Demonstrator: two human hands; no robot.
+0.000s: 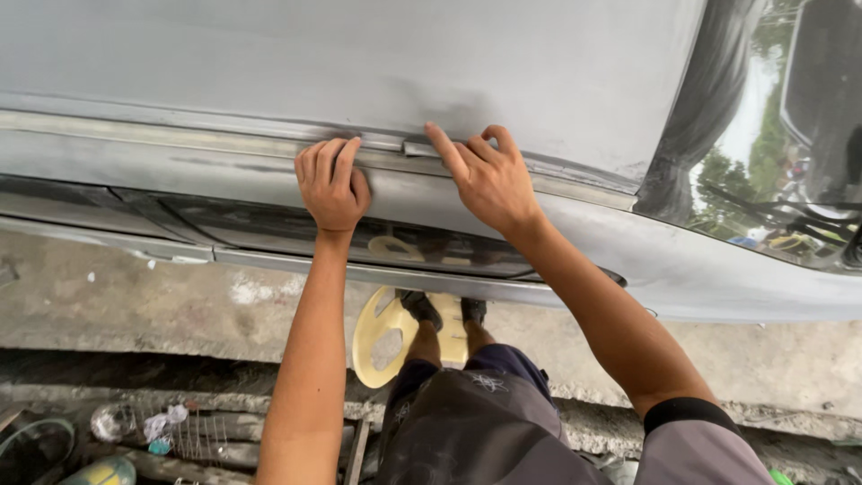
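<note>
A sanded grey car body panel (pixel 359 63) fills the upper view, with a long horizontal crease along its lower part. My left hand (pixel 332 184) presses on that crease with fingers curled, holding nothing I can see. My right hand (pixel 485 175) rests just to its right, index finger stretched out onto a small grey sanding piece (pixel 420 148) lying on the crease. Whether the hand grips that piece I cannot tell. Below the hands runs the dark lower sill (pixel 269 229).
A shiny unsanded dark panel (pixel 772 135) with reflections is at the right. My legs and feet stand on a pale yellow disc (pixel 382 337) on the concrete ground. A gutter with debris, wire mesh (pixel 193 431) and a round container runs along the bottom left.
</note>
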